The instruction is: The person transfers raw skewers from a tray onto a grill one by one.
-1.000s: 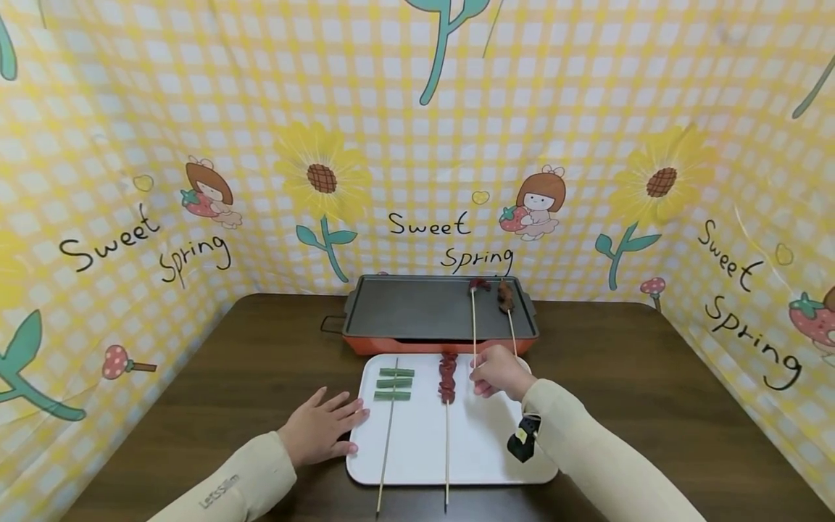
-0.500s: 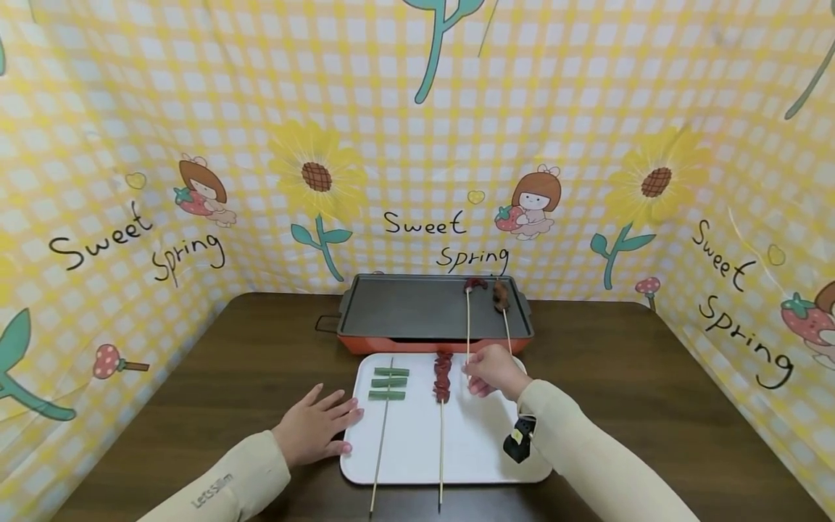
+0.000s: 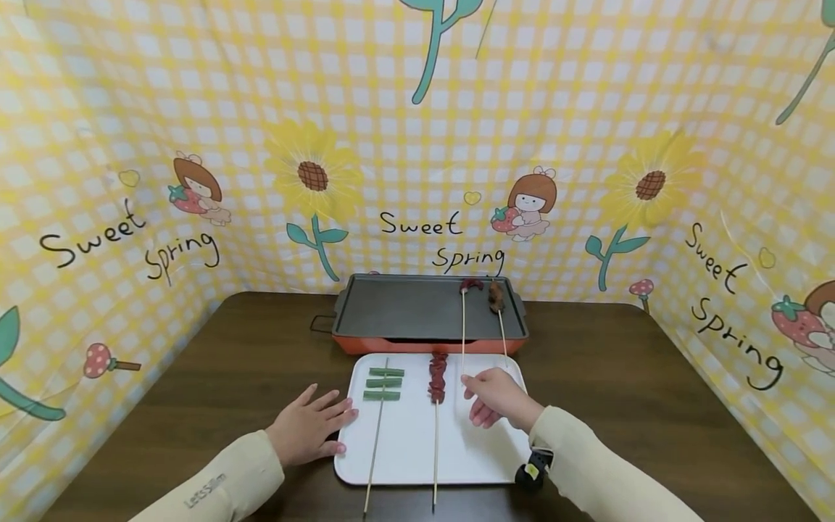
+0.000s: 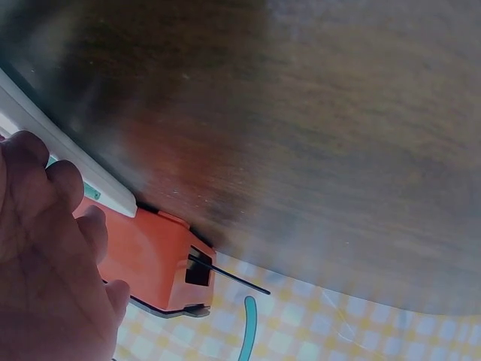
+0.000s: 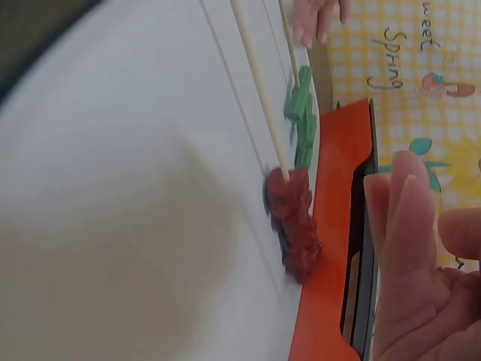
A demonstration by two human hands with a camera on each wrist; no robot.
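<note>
Fingers (image 3: 483, 415) of your right hand (image 3: 504, 397), partly bent, meet the near end of the red-tipped skewer (image 3: 464, 322); grip cannot be confirmed. With its far end on the griddle (image 3: 404, 308), release without dragging.

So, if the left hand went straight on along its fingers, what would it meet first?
Probably the green skewer; its fingertips overlap the white tray, though their height is unclear.

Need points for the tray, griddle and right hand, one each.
Tray (image 3: 404, 449): head view, on its bare white surface.
Griddle (image 3: 404, 308): head view, on the bare dark plate.
Right hand (image 3: 501, 396): head view, on the back of the hand.
</note>
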